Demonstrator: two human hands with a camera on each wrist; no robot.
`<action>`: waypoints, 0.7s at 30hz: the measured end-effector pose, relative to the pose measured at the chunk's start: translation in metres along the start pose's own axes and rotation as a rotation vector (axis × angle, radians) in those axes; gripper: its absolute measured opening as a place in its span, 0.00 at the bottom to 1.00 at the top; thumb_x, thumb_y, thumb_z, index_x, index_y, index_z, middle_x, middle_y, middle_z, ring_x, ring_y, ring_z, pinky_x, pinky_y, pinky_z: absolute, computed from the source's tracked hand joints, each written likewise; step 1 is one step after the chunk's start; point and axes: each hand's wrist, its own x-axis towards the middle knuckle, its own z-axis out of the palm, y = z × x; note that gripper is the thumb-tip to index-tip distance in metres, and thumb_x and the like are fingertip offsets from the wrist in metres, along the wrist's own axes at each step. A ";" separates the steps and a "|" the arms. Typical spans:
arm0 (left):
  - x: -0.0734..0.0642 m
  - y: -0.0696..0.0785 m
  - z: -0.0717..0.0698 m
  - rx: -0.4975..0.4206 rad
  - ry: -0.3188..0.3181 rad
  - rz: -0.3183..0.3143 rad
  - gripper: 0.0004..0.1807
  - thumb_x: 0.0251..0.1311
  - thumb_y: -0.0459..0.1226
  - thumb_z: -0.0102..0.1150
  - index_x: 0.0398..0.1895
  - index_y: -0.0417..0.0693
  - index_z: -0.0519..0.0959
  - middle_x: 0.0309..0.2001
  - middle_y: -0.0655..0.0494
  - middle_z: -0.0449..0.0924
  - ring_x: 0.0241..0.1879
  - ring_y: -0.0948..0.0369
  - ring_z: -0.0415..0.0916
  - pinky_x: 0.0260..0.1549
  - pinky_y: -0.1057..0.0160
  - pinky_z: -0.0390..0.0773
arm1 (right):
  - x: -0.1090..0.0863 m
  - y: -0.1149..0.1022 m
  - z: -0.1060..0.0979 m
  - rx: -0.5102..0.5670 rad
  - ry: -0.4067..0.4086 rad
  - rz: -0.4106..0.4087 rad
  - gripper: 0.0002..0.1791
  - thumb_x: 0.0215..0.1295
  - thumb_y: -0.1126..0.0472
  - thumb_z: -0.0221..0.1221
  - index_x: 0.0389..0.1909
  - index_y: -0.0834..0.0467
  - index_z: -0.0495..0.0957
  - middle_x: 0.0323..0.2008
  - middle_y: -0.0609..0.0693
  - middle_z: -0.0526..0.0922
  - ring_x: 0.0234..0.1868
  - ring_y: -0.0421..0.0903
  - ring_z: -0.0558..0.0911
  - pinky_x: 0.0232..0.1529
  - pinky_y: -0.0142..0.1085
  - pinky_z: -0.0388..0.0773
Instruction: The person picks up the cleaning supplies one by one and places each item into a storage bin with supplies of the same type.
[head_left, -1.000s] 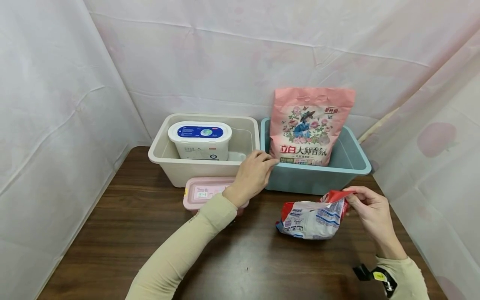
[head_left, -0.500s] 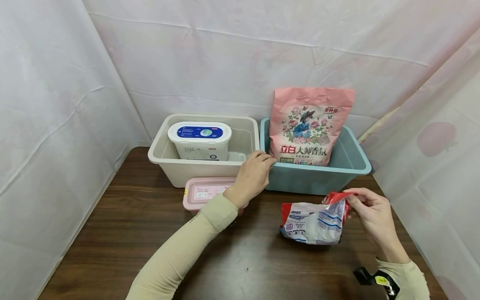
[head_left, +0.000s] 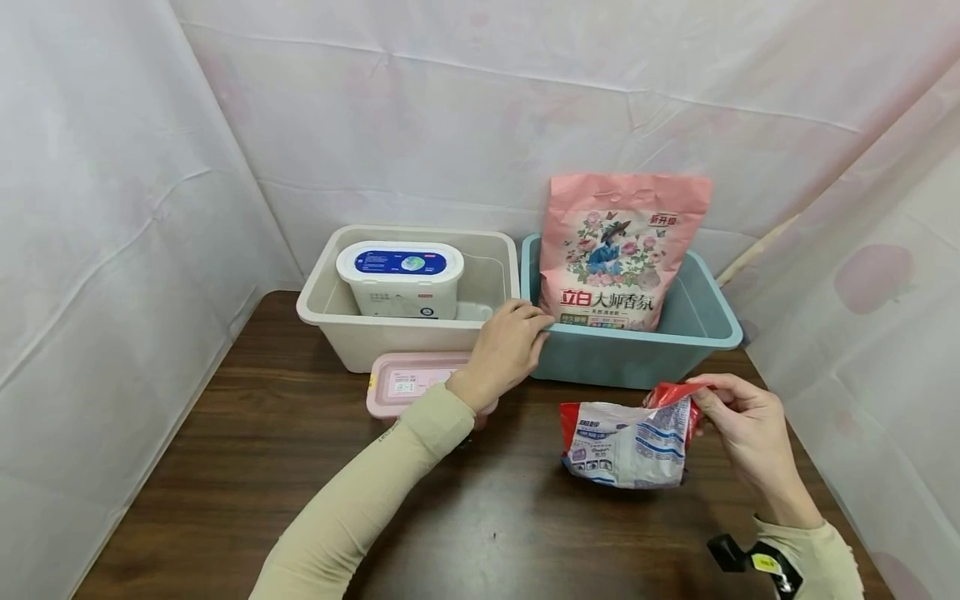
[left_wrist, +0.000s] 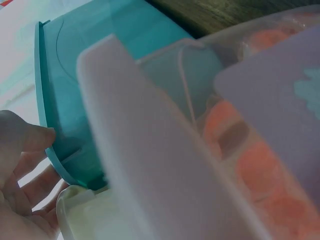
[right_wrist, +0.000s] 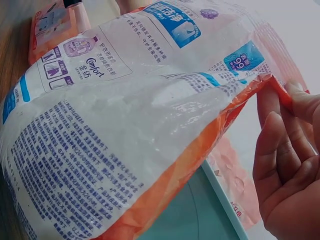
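Note:
My right hand (head_left: 742, 417) pinches the red top edge of a white-and-red laundry detergent bag (head_left: 630, 450), which slants over the table at the right. In the right wrist view, thumb and fingers grip that bag's corner. My left hand (head_left: 510, 342) grips the front rim of the blue-green bin (head_left: 615, 362) at its left corner, beside the cream bin (head_left: 420, 337). The left wrist view has the thumb on one side of this rim and fingers on the other. A pink-lidded box (head_left: 408, 387) lies under my left wrist, partly covered; orange pieces (left_wrist: 265, 170) show through its clear wall.
A pink washing-powder bag (head_left: 622, 250) stands upright in the blue-green bin. Inside the cream bin sits a white lidded tub (head_left: 405, 292). Both bins stand side by side on the dark wooden table (head_left: 225, 467), against white cloth walls (head_left: 450, 125).
The detergent bag has shifted slightly right and down, turning a little in my right hand, and then stays nearly still. My left hand keeps its place on the bin rim.

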 end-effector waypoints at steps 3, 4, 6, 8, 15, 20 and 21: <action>0.000 0.000 0.001 0.003 0.007 -0.002 0.15 0.76 0.40 0.60 0.60 0.52 0.88 0.57 0.57 0.89 0.60 0.54 0.80 0.67 0.58 0.77 | 0.000 -0.002 -0.001 -0.022 0.003 -0.003 0.11 0.72 0.79 0.57 0.46 0.69 0.86 0.28 0.45 0.89 0.22 0.38 0.82 0.25 0.27 0.83; 0.000 0.000 0.001 0.006 0.009 -0.003 0.15 0.76 0.40 0.60 0.60 0.52 0.88 0.57 0.57 0.89 0.60 0.54 0.80 0.67 0.58 0.77 | 0.000 -0.002 -0.002 -0.030 0.004 -0.004 0.11 0.72 0.79 0.58 0.46 0.68 0.86 0.28 0.45 0.89 0.22 0.38 0.82 0.25 0.27 0.83; 0.000 0.000 0.002 0.015 0.012 -0.001 0.15 0.76 0.40 0.60 0.60 0.52 0.88 0.57 0.57 0.89 0.60 0.54 0.80 0.67 0.59 0.77 | -0.001 -0.004 -0.004 -0.044 0.009 -0.008 0.12 0.72 0.79 0.58 0.46 0.66 0.87 0.28 0.44 0.89 0.22 0.38 0.82 0.25 0.26 0.83; 0.000 0.000 0.003 0.016 0.017 0.001 0.15 0.76 0.40 0.61 0.60 0.52 0.88 0.57 0.57 0.89 0.60 0.54 0.80 0.67 0.59 0.77 | -0.001 -0.005 -0.005 -0.050 0.014 -0.012 0.12 0.72 0.80 0.58 0.46 0.66 0.87 0.28 0.44 0.89 0.22 0.38 0.82 0.26 0.26 0.83; 0.000 -0.001 0.005 0.015 0.040 0.000 0.15 0.76 0.40 0.61 0.59 0.52 0.88 0.56 0.57 0.89 0.59 0.54 0.80 0.65 0.59 0.78 | 0.003 -0.009 -0.010 -0.025 0.044 -0.048 0.12 0.70 0.81 0.58 0.45 0.69 0.87 0.28 0.46 0.90 0.23 0.38 0.85 0.27 0.26 0.85; -0.001 -0.001 0.006 0.029 0.041 0.007 0.14 0.76 0.40 0.61 0.59 0.53 0.88 0.56 0.57 0.89 0.59 0.54 0.80 0.64 0.59 0.78 | 0.004 -0.012 -0.010 0.015 0.061 -0.063 0.12 0.69 0.83 0.58 0.45 0.71 0.87 0.28 0.48 0.91 0.23 0.39 0.84 0.29 0.27 0.85; -0.001 -0.001 0.006 0.031 0.041 0.008 0.14 0.76 0.40 0.61 0.59 0.53 0.88 0.56 0.58 0.89 0.59 0.54 0.80 0.64 0.59 0.79 | 0.005 -0.012 -0.009 0.018 0.062 -0.064 0.12 0.69 0.82 0.58 0.45 0.71 0.87 0.28 0.48 0.91 0.23 0.39 0.84 0.29 0.27 0.86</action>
